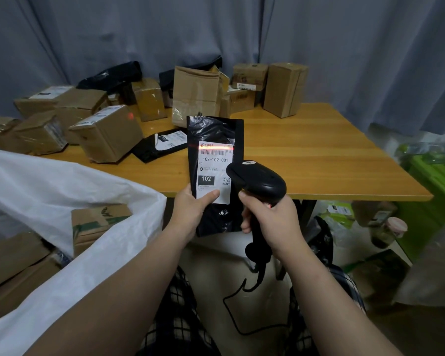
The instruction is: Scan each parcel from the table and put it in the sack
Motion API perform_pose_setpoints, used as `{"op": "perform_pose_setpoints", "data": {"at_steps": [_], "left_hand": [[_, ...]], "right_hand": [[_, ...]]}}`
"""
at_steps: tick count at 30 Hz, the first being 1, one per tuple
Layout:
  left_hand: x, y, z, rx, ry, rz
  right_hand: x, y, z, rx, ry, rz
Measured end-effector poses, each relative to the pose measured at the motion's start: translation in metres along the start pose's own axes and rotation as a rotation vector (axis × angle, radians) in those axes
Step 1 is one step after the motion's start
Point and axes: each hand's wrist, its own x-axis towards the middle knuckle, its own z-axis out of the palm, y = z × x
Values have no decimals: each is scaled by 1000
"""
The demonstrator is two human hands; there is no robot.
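Note:
My left hand [190,209] grips a flat black plastic parcel [213,132] upright over the table's front edge, thumb on its white label [214,165]. A red scan line lies across the label's barcode. My right hand [270,217] holds a black corded barcode scanner [260,181], its head pointed at the label from the right. The white sack [62,227] gapes open at the lower left with several cardboard boxes [98,222] inside.
The wooden table [306,155] carries several cardboard boxes [108,134] and black bag parcels [159,145] on its left and back. A grey curtain hangs behind. Green crates and clutter [432,181] sit on the floor at right. The scanner cable [239,304] trails between my knees.

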Motion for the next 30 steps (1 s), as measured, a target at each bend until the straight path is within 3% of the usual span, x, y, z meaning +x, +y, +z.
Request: {"op": "perform_pose_setpoints", "data": {"at_steps": [14, 22, 27, 30], "left_hand": [[2, -1, 1, 5, 43, -13], [-7, 42, -17, -17, 54, 67], [-22, 103, -85, 232, 146, 294], [-39, 132, -139, 495, 246, 310]], "right_hand": [[0, 3, 0, 20, 6, 23], [15, -26, 28, -31, -104, -58], [17, -54, 78, -43, -190, -159], [12, -52, 109, -102, -220, -168]]}}
